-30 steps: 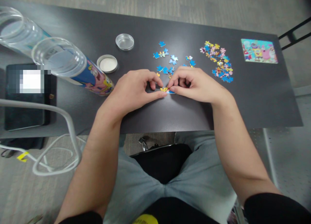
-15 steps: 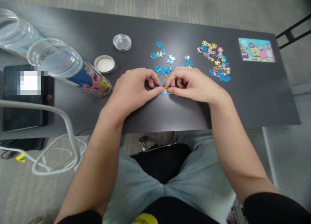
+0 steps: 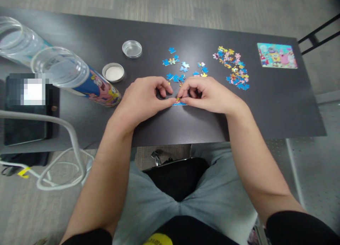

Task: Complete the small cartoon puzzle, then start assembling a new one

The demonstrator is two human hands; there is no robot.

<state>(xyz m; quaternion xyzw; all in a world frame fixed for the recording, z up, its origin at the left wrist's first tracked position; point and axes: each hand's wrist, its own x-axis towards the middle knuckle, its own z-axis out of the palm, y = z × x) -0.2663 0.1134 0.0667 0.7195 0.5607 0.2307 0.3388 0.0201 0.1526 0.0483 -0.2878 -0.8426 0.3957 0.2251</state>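
Near the front of the table, a few joined jigsaw puzzle pieces (image 3: 180, 103), blue with some yellow and red, lie between my two thumbs. My left hand (image 3: 147, 100) has its fingers curled, and its thumb tip holds the left side of these pieces. From the other side my right hand (image 3: 205, 94) pinches at them with thumb and index finger. The fingertips cover part of the pieces. Just beyond my hands lie loose blue puzzle pieces (image 3: 175, 78), pale blue ones (image 3: 184, 66) and a small group with yellow (image 3: 204, 70).
A pile of mixed puzzle pieces (image 3: 236, 69) lies to the right, and a cartoon picture card (image 3: 277, 55) farther right. On the left are a cartoon-printed clear tube (image 3: 98, 85), another clear tube (image 3: 18, 39), two round lids (image 3: 132, 49), a dark tablet (image 3: 25, 123) and a white cable (image 3: 66, 123).
The whole view has shifted slightly. Both hands stay at the joined pieces, with only a slight change of the fingers.
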